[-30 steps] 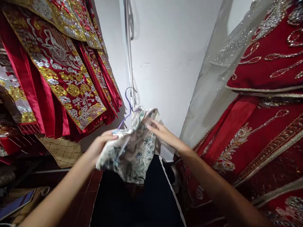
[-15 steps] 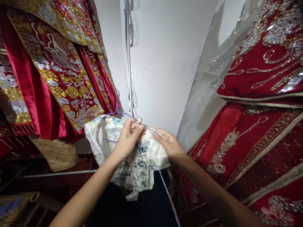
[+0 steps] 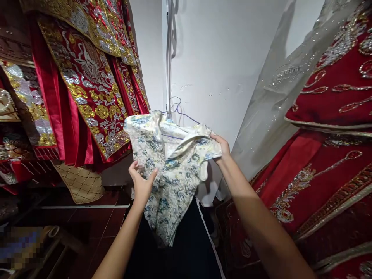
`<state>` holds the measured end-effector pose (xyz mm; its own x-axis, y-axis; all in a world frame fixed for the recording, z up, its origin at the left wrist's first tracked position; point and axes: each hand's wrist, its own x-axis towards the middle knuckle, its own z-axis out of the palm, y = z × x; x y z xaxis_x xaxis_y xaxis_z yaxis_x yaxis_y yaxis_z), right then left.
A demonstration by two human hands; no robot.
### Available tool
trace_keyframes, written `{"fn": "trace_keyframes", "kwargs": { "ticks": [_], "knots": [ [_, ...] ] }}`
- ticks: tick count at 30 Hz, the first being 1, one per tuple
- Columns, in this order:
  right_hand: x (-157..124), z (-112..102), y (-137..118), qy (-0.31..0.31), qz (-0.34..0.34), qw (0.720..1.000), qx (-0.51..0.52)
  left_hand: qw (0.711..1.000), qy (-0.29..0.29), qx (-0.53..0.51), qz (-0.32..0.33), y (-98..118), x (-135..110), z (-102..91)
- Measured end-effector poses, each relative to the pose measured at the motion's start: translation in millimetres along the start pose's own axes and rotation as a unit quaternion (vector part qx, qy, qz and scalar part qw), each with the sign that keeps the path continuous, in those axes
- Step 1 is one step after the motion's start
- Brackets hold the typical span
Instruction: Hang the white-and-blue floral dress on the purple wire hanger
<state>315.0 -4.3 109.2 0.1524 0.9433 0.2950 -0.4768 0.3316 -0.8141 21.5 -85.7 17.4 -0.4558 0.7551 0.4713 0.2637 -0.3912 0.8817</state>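
A cream floral top point(image 3: 183, 170) with blue and green flowers hangs in front of me, its V neckline towards me. Inside it sits a thin purple hanger point(image 3: 188, 117), whose hook and shoulder wire show above the collar. My right hand point(image 3: 223, 146) grips the sleeve on the right, thumb on the front and the other fingers hidden behind the cloth. On the left, my left hand point(image 3: 142, 182) has its thumb and fingers spread in front of the top's side. Whether its fingertips touch the cloth I cannot tell.
Red costumes with gold and silver embroidery point(image 3: 95, 100) hang on the left. A beaded red dress point(image 3: 325, 162) and a sheer white veil point(image 3: 261, 116) are on the right. A metal pole point(image 3: 169, 58) stands against the white wall point(image 3: 215, 50). A wooden stool point(image 3: 58, 236) is lower left.
My hands have moved apart from the neckline: the right to the sleeve, the left down to the side, letting go. The top has spread out with its front facing me.
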Motion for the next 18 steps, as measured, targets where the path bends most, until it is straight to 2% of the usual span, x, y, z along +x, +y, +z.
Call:
{"fn": "trace_keyframes", "kwargs": {
  "ticks": [2, 3, 6, 8, 9, 11, 12, 13, 14, 16, 17, 18],
  "knots": [
    [2, 8, 4, -0.033, 0.009, 0.999, -0.007, 0.999, 0.050, -0.003, -0.006, -20, 16, 8.3],
    [0, 7, 6, -0.043, 0.011, 0.999, -0.013, 0.998, 0.044, -0.027, -0.020, -27, 23, 7.8],
    [-16, -8, 11, -0.014, 0.015, 0.999, -0.047, 0.983, -0.062, -0.128, -0.112, -45, 28, -4.3],
    [-37, -18, 19, 0.051, -0.018, 0.995, -0.083, 0.962, -0.117, -0.171, -0.179, -54, 16, -12.0],
    [-52, -20, 28, 0.098, -0.054, 0.988, -0.111, 0.952, -0.124, -0.189, -0.205, -57, 7, -13.7],
    [-89, -17, 55, 0.200, -0.149, 0.951, -0.182, 0.934, -0.115, -0.229, -0.248, -59, -14, -12.8],
    [-111, -12, 74, 0.256, -0.178, 0.924, -0.222, 0.924, -0.106, -0.249, -0.270, -59, -24, -10.7],
    [-132, -6, 95, 0.276, -0.176, 0.910, -0.254, 0.914, -0.097, -0.265, -0.290, -57, -32, -8.4],
    [-151, 1, 116, 0.245, -0.137, 0.920, -0.273, 0.906, -0.088, -0.276, -0.308, -55, -39, -6.3],
    [-178, 16, 153, 0.098, 0.003, 0.961, -0.260, 0.895, -0.081, -0.284, -0.333, -49, -48, -4.8],
    [-184, 22, 166, 0.046, 0.064, 0.967, -0.243, 0.891, -0.084, -0.286, -0.341, -45, -51, -5.7],
    [-183, 29, 174, 0.012, 0.097, 0.969, -0.228, 0.887, -0.088, -0.287, -0.350, -41, -54, -7.8]
  ]
}}
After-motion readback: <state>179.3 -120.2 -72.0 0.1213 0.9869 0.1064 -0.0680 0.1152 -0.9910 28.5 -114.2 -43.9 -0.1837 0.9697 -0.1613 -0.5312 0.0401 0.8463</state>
